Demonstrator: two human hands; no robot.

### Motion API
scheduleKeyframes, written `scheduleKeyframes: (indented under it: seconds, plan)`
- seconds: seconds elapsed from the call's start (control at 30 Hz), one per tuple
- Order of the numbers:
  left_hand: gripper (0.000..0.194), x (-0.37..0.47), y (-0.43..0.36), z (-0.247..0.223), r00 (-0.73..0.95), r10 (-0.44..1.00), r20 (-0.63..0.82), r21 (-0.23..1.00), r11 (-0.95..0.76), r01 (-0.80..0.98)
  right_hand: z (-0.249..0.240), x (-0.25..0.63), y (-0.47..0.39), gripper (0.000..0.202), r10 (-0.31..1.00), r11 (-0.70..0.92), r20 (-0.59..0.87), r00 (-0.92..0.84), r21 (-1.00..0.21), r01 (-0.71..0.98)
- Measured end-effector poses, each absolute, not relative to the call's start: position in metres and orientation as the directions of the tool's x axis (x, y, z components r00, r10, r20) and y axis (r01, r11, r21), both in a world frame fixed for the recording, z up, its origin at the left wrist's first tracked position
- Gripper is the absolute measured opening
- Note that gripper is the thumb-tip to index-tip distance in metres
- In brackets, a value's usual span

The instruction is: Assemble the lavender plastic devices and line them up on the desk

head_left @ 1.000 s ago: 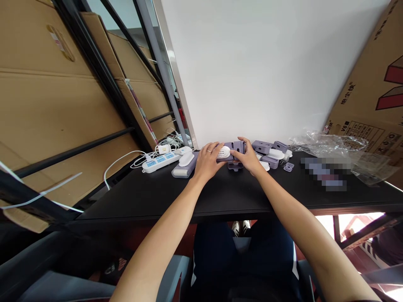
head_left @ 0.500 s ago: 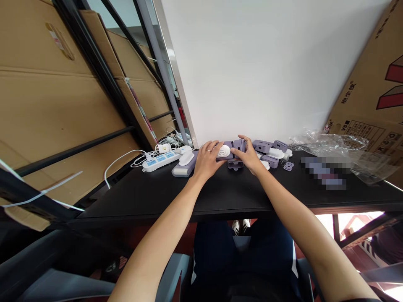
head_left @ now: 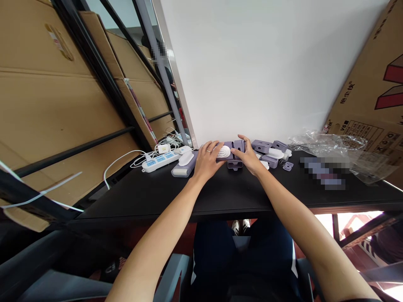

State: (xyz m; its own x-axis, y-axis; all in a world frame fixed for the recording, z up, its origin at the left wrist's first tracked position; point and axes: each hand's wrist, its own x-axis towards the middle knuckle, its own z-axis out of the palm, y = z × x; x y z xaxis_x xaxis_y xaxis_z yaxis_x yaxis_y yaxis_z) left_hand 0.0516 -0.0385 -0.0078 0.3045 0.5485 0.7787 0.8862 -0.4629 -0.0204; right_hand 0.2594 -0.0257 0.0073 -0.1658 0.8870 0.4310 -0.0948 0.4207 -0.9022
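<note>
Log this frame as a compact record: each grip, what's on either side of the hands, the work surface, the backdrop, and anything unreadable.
Left grip: wrapped around purple device with textured white oval
Right grip: at the device's right end, thumb beside the oval; other fingers' contact unclear
Left side: second purple-and-white device, white power strip
Right side: purple housings, clear plastic packaging
Surface: black tabletop
Backdrop: white panel
Unreadable: pixelated patch

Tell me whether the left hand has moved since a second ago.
No, not visibly: against the white power strip, the left hand stays in the same place, to the strip's right.
</note>
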Motion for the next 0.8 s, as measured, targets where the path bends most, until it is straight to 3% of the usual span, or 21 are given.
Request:
scheduleKeyframes:
  seconds: [0.3, 0.57, 0.8]
  plan:
    - [0.064, 0.06, -0.046, -0.006, 0.301, 0.567, 0.767, -0.012, -0.456, 0.89, 0.005, 0.258, -0.026, 0.097, 0.887, 0.434, 0.429, -0.168, -0.901, -0.007]
    - [0.063, 0.065, -0.051, -0.003, 0.298, 0.599, 0.743, -0.012, -0.433, 0.901, 0.0, 0.255, -0.021, 0.084, 0.904, 0.41, 0.407, -0.129, -0.912, -0.002]
    - [0.063, 0.069, -0.056, -0.002, 0.285, 0.631, 0.722, 0.007, -0.418, 0.909, -0.005, 0.249, -0.017, 0.088, 0.864, 0.498, 0.494, -0.092, -0.867, 0.017]
